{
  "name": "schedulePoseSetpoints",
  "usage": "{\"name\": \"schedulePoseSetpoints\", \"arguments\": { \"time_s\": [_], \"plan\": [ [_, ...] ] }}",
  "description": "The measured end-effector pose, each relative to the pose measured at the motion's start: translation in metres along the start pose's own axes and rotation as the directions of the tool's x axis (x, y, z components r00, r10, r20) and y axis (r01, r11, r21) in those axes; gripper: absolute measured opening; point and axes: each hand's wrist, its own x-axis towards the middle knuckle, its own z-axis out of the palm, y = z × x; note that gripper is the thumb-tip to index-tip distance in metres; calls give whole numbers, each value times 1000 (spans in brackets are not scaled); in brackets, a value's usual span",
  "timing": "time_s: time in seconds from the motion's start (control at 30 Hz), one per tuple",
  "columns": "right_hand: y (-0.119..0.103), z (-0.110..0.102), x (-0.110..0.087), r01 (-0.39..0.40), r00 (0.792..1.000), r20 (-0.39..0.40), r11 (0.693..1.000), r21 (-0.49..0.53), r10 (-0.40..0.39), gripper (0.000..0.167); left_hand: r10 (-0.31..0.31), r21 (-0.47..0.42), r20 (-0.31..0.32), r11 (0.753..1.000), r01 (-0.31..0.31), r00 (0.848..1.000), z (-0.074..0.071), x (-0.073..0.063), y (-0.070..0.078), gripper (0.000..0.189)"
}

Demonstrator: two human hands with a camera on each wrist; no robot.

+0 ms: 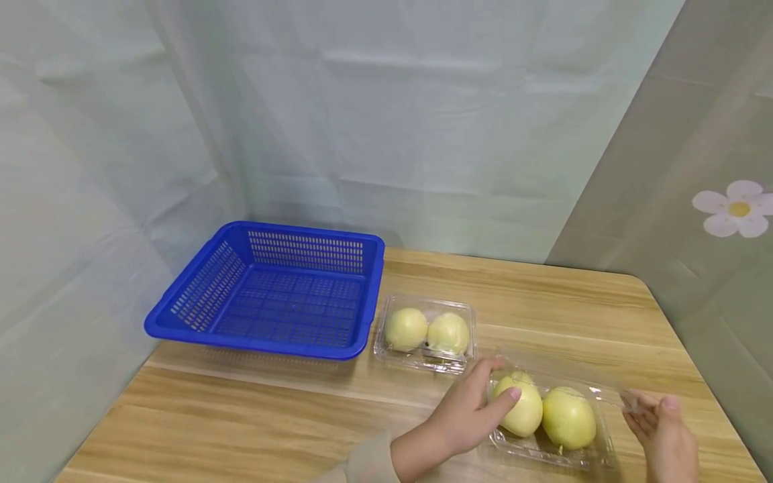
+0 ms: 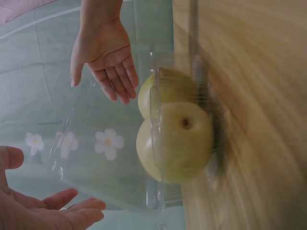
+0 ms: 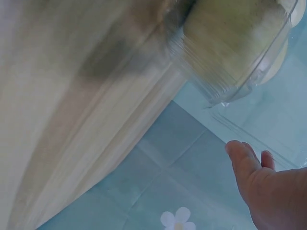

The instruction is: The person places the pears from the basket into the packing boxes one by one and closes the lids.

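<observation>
Two pale yellow-green pears (image 1: 568,417) sit side by side in a clear plastic clamshell box (image 1: 547,459) at the front right of the table. Its see-through lid (image 1: 561,370) stands raised, tilted up from the base in the left wrist view. At the box's left side is my left hand (image 1: 461,410), fingers spread and thumb over the nearer pear. My right hand (image 1: 667,436) is by the right end of the lid, fingers loosely extended. Seen from the left wrist, both hands flank the lid with fingers relaxed. A second clamshell box (image 1: 427,332), lid down, holds two more pears behind.
A blue perforated plastic basket (image 1: 260,345) stands at the back left of the wooden table (image 1: 253,409). Pale cloth (image 1: 386,121) hangs behind the table, and a flower-printed cloth (image 1: 682,221) is at the right.
</observation>
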Motion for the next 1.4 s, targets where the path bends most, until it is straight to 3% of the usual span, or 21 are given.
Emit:
{"name": "schedulePoseSetpoints", "arguments": {
  "time_s": [0.1, 0.2, 0.3, 0.5, 0.63, 0.73, 0.9, 1.1, 1.17, 1.23, 1.4],
  "plan": [
    [1, -4, -3, -85, 996, 21, 995, -45, 86, 43, -15, -9, 12, 1000, 15, 1000, 0, -5, -1, 51],
    [-1, -3, -4, -208, 978, -23, 977, -53, 208, 39, -34, -17, 39, 999, 35, 999, 0, -11, -2, 53],
    [0, 2, -7, -268, 957, -116, 963, -18, 264, 35, -46, -26, 57, 999, 47, 997, 2, -16, -3, 55],
    [11, 5, -20, -60, 995, -73, 986, 153, 72, 45, -28, -23, 59, 999, 30, 998, 6, -22, -8, 60],
    [13, 6, -24, -119, 985, -120, 993, 21, 121, 34, -5, -19, 62, 1000, 7, 998, 8, -24, -12, 61],
    [14, 7, -25, -213, 964, -183, 972, -97, 193, 26, -18, -29, 64, 999, 20, 998, 9, -27, -13, 62],
    [19, 8, -25, -260, 956, -196, 942, -214, 220, 21, -35, -23, 39, 999, 36, 999, 13, -32, -14, 62],
    [24, 11, -26, -307, 940, -208, 936, -172, 271, 25, -43, -48, 29, 998, 45, 999, 19, -36, -18, 61],
    [24, 11, -26, -343, 929, -210, 921, -184, 304, 36, -31, -57, 28, 998, 33, 999, 21, -36, -20, 60],
    [24, 11, -25, -367, 926, -182, 902, -229, 331, 50, -16, -59, 27, 998, 18, 1000, 24, -37, -23, 59],
    [24, 7, -22, -426, 904, -80, 875, -231, 419, 55, -20, -144, -15, 989, 18, 1000, 29, -37, -25, 58]
  ]
}}
